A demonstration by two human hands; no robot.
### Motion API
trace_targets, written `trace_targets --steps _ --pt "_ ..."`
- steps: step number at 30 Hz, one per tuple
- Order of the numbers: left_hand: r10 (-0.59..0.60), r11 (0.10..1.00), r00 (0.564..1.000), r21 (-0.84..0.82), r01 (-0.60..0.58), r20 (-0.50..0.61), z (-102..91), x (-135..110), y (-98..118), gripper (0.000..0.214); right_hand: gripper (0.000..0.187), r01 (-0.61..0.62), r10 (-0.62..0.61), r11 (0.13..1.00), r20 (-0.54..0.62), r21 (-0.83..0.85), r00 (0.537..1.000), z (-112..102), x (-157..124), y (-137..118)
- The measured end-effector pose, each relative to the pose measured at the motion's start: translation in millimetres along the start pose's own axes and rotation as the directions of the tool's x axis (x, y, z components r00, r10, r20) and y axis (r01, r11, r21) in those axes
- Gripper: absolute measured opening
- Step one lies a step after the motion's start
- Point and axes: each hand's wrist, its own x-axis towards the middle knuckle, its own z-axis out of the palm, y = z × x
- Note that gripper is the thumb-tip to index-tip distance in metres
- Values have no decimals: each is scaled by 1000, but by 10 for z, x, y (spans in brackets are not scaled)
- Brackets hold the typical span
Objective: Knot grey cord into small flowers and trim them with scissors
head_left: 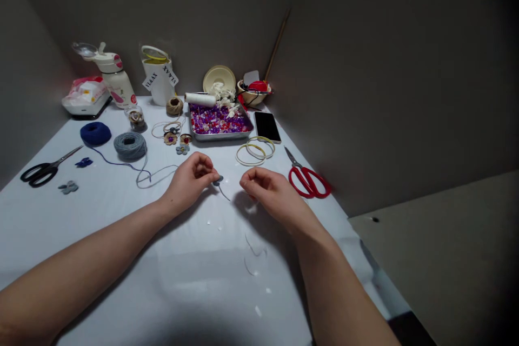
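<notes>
My left hand pinches a small grey crocheted piece between thumb and fingers; most of it is hidden by the fingertips. A short grey yarn tail hangs from it towards the table. To its right, my right hand is closed with thumb and forefinger together; whatever it may hold is too fine to see. From a grey yarn ball, a loose strand curves across the table towards my left wrist. Just beyond my left hand lies a grey crocheted flower.
Red-handled scissors lie right of my right hand, near two bangles and a phone. A metal tray of beads stands behind. At left are black scissors and a blue yarn ball. Thread scraps lie in front.
</notes>
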Motion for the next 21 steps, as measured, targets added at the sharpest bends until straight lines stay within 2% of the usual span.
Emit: trace_targets --steps 3,6,9,11,13,16,19,21 --pt "111 972 994 212 -105 -17 -37 -9 48 18 17 -9 9 1000 10 15 1000 -7 -1 -2" --pt "221 877 975 431 -213 33 -81 -17 114 16 16 -12 12 1000 41 14 999 16 10 29" --pt "311 709 937 617 -342 162 -148 -37 117 11 15 -25 24 1000 112 2 993 32 17 79" --pt "383 546 884 706 -450 267 -205 -68 67 5 15 -18 23 999 176 -30 984 37 15 119" --pt "426 407 819 728 -552 384 -261 -113 -9 6 16 9 8 997 207 -81 978 45 7 154" --pt "417 305 770 723 -620 483 -323 -187 -117 16 15 53 -24 987 187 -152 982 64 -9 176" --pt "386 264 749 714 -649 538 -351 -241 -171 21 13 78 -46 979 167 -189 985 85 -22 160" --pt "368 284 752 704 -651 547 -356 -260 -174 22 12 87 -54 975 163 -206 985 94 -27 141"
